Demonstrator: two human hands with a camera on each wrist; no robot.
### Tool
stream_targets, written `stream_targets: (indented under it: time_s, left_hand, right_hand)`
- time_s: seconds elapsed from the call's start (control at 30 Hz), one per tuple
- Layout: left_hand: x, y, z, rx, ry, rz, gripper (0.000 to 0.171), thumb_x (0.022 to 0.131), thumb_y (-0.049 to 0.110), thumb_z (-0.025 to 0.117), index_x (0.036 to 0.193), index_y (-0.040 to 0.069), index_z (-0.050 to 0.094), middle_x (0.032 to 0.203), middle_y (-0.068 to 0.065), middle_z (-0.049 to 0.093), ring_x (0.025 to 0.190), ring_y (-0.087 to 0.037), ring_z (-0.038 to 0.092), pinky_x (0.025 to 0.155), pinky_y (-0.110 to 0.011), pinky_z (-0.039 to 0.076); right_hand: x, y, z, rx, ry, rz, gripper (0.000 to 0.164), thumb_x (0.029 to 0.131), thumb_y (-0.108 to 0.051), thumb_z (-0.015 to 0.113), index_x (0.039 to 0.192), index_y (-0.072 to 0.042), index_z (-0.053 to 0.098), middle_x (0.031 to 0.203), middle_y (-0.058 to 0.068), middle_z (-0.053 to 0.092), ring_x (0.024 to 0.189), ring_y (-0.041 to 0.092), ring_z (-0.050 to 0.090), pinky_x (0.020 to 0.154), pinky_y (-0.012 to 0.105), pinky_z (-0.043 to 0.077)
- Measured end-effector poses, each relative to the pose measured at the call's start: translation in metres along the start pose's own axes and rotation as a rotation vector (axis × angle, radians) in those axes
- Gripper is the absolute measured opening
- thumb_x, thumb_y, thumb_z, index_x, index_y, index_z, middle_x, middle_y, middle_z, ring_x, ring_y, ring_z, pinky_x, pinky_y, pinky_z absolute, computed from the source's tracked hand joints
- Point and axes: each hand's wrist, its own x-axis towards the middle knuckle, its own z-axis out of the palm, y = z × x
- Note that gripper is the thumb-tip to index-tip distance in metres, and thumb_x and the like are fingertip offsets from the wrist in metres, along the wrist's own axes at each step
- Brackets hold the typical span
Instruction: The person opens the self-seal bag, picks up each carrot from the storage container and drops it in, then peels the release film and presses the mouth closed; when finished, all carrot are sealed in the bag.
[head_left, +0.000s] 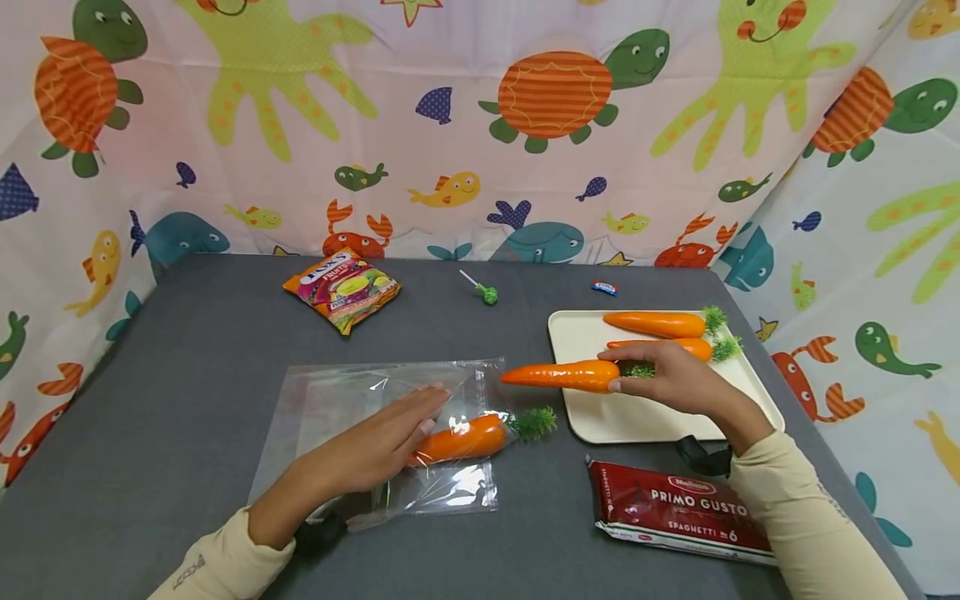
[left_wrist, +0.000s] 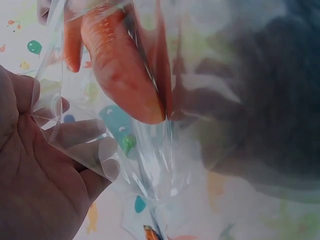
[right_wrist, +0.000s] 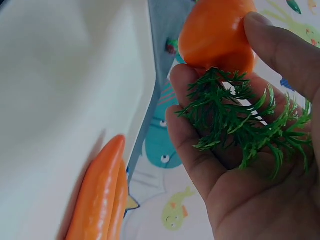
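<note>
A toy carrot (head_left: 562, 376) is held in my right hand (head_left: 667, 379) by its thick end, above the left edge of the tray. Thumb and fingers pinch it beside its green top (right_wrist: 225, 110), and its tip points left toward the clear plastic bag (head_left: 337, 400). Another carrot (head_left: 465, 439) lies inside the bag with its leafy top sticking out on the right. My left hand (head_left: 375, 446) rests at the bag with its fingers extended; in the left wrist view the fingers (left_wrist: 90, 145) show through the film, near the bagged carrot (left_wrist: 120, 65).
The cream tray (head_left: 622, 425) at the right bears two more carrots (head_left: 652, 322). In front of it lies a red spaghetti pack (head_left: 675, 508). Farther back are a candy bag (head_left: 345, 290), a green lollipop (head_left: 487, 293) and a small blue wrapped sweet (head_left: 604, 288).
</note>
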Motion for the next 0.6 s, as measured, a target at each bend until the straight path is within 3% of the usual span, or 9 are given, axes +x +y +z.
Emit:
stream_targets:
  time_s: [0.13, 0.27, 0.43, 0.6]
  left_hand:
    - [0.0, -0.001, 0.0, 0.001, -0.008, -0.005, 0.058, 0.107, 0.042, 0.028, 0.155, 0.01, 0.025, 0.16, -0.011, 0.02, 0.146, -0.027, 0.015, 0.115, -0.052, 0.017]
    - [0.002, -0.001, -0.001, 0.003, -0.011, -0.006, 0.055, 0.108, 0.038, 0.031, 0.155, 0.01, 0.025, 0.16, -0.01, 0.02, 0.146, -0.027, 0.015, 0.115, -0.052, 0.016]
    - [0.004, 0.0, -0.003, -0.003, 0.004, 0.01, 0.052, 0.108, 0.031, 0.034, 0.155, 0.01, 0.024, 0.16, -0.01, 0.02, 0.146, -0.028, 0.015, 0.116, -0.052, 0.016]
    - [0.003, -0.001, -0.004, -0.03, 0.007, 0.032, 0.055, 0.108, 0.037, 0.03, 0.156, 0.011, 0.023, 0.159, -0.011, 0.02, 0.146, -0.031, 0.013, 0.115, -0.054, 0.014]
  right_hand:
    - [0.004, -0.006, 0.005, 0.022, -0.016, -0.022, 0.035, 0.088, -0.02, 0.075, 0.121, -0.01, 0.069, 0.117, 0.005, 0.066, 0.101, 0.021, 0.057, 0.08, 0.035, 0.049]
    - [0.011, -0.011, 0.009, 0.033, -0.037, -0.07, 0.035, 0.088, -0.019, 0.075, 0.121, -0.01, 0.069, 0.112, 0.0, 0.067, 0.092, 0.016, 0.058, 0.077, 0.033, 0.05]
    - [0.021, -0.021, 0.015, 0.027, -0.07, -0.091, 0.037, 0.087, -0.02, 0.076, 0.122, -0.012, 0.069, 0.115, 0.0, 0.067, 0.092, 0.014, 0.059, 0.078, 0.031, 0.052]
    - [0.029, -0.031, 0.022, 0.053, -0.118, -0.111, 0.037, 0.089, -0.022, 0.074, 0.124, -0.012, 0.068, 0.117, 0.0, 0.066, 0.094, 0.015, 0.059, 0.081, 0.034, 0.052]
